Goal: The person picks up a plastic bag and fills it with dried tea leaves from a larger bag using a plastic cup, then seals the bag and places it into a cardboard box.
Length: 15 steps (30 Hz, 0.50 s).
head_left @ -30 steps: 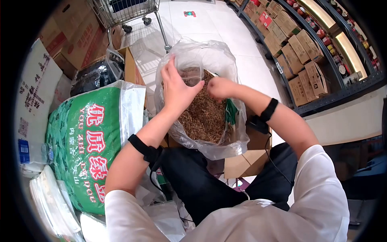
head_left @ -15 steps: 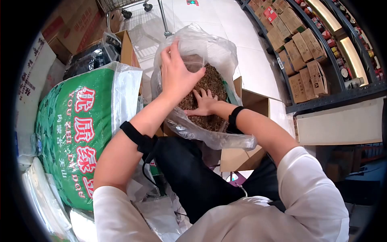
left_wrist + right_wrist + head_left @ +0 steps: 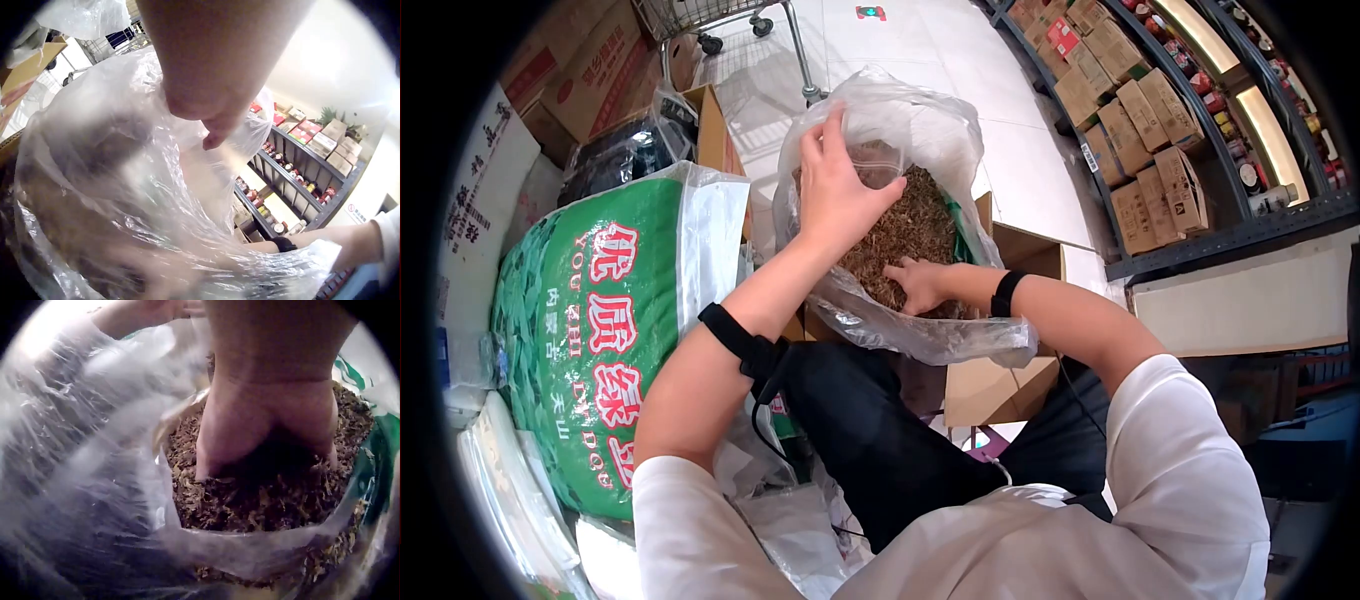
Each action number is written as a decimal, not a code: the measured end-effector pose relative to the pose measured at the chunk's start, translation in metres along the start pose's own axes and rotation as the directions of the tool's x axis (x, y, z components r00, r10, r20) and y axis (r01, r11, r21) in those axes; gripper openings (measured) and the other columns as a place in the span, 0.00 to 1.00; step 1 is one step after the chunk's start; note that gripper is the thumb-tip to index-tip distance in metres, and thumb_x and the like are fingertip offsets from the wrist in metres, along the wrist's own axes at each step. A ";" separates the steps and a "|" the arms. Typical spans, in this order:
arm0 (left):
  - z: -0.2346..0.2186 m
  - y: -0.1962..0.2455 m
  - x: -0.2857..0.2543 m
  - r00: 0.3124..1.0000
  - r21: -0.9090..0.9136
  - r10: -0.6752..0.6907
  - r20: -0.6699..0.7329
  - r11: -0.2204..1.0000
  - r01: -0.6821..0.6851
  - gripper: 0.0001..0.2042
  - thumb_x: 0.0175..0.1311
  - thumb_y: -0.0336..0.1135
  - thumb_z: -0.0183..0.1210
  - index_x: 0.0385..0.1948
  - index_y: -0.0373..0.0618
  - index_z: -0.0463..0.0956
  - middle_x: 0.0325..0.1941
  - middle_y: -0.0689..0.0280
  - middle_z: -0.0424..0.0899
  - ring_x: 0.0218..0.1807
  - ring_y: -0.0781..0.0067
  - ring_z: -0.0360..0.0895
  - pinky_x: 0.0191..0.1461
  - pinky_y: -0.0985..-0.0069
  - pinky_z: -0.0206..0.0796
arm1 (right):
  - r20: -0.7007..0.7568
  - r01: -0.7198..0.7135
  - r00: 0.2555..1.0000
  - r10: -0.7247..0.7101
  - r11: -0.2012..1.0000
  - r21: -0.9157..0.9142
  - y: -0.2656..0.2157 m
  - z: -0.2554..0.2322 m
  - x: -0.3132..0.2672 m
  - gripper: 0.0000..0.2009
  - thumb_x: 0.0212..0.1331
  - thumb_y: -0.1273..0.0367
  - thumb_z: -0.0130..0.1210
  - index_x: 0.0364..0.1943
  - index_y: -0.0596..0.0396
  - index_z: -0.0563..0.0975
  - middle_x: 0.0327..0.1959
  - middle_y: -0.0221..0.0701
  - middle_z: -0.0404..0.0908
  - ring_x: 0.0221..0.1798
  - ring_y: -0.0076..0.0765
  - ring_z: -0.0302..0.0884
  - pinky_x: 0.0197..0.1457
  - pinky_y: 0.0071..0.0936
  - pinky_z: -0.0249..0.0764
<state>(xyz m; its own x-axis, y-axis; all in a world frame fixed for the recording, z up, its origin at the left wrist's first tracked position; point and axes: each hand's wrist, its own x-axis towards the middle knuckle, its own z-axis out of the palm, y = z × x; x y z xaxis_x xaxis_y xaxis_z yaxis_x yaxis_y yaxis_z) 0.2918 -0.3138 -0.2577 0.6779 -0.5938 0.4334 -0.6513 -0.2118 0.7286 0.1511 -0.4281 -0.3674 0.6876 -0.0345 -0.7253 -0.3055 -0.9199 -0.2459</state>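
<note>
A large clear plastic bag [image 3: 940, 105] stands in front of me, its mouth spread wide. Inside lies a heap of loose brown dried shreds [image 3: 915, 215]. My left hand [image 3: 835, 190] is over the bag's left side, thumb and fingers apart, holding a smaller clear plastic bag [image 3: 878, 160] whose edge shows by the thumb. My right hand [image 3: 922, 284] reaches into the near part of the heap with fingers spread. In the right wrist view, its fingertips are buried in the shreds [image 3: 250, 503], and a dark hollow shows under the palm.
A green-and-white printed sack [image 3: 590, 330] fills the left side. An open cardboard box [image 3: 1025, 250] surrounds the large bag's lower part. A metal cart [image 3: 730, 20] stands ahead on the tiled floor, and shelves with boxes [image 3: 1145, 120] line the right.
My right hand has come from beside the left hand, fingers bunched, to the near side of the heap with fingers spread. The left hand keeps its hold by the smaller bag.
</note>
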 end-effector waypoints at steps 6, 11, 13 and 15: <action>-0.002 0.004 -0.003 0.997 -0.065 0.014 0.072 0.998 -0.010 0.52 0.41 0.46 0.74 0.68 0.40 0.49 0.61 0.48 0.59 0.64 0.47 0.63 0.67 0.60 0.60 | -0.118 0.195 0.974 -0.194 0.981 -0.011 0.020 -0.011 -0.003 0.38 0.38 0.56 0.70 0.59 0.54 0.71 0.47 0.48 0.80 0.55 0.54 0.76 0.57 0.42 0.72; 0.000 0.009 -0.006 0.994 -0.165 0.036 0.105 0.986 -0.018 0.55 0.41 0.52 0.75 0.69 0.38 0.48 0.63 0.47 0.60 0.66 0.49 0.62 0.68 0.60 0.59 | -0.345 0.047 0.938 -0.011 0.994 0.096 0.067 -0.062 -0.017 0.36 0.41 0.57 0.69 0.57 0.61 0.72 0.52 0.48 0.79 0.55 0.51 0.76 0.58 0.40 0.73; 0.003 0.010 -0.012 0.989 -0.218 0.045 0.143 0.976 -0.013 0.57 0.41 0.54 0.75 0.69 0.37 0.46 0.62 0.47 0.61 0.64 0.53 0.65 0.65 0.61 0.62 | -0.365 0.022 0.928 0.075 0.967 0.255 0.084 -0.091 -0.020 0.34 0.42 0.59 0.69 0.55 0.59 0.73 0.50 0.47 0.79 0.53 0.50 0.76 0.55 0.39 0.73; 0.007 0.009 -0.017 0.979 -0.261 0.037 0.203 0.965 0.017 0.57 0.41 0.54 0.75 0.70 0.37 0.46 0.62 0.46 0.61 0.62 0.55 0.68 0.62 0.63 0.65 | -0.428 0.021 0.888 0.172 0.912 0.409 0.095 -0.113 -0.027 0.28 0.43 0.62 0.69 0.51 0.58 0.76 0.44 0.42 0.81 0.46 0.43 0.78 0.48 0.36 0.75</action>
<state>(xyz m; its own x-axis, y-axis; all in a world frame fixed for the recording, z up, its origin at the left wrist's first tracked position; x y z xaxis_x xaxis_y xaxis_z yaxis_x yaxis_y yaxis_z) 0.2719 -0.3111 -0.2617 0.5700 -0.7464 0.3436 -0.5277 -0.0120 0.8494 0.1781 -0.5591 -0.2990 0.8394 -0.3556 -0.4110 -0.5341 -0.6798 -0.5026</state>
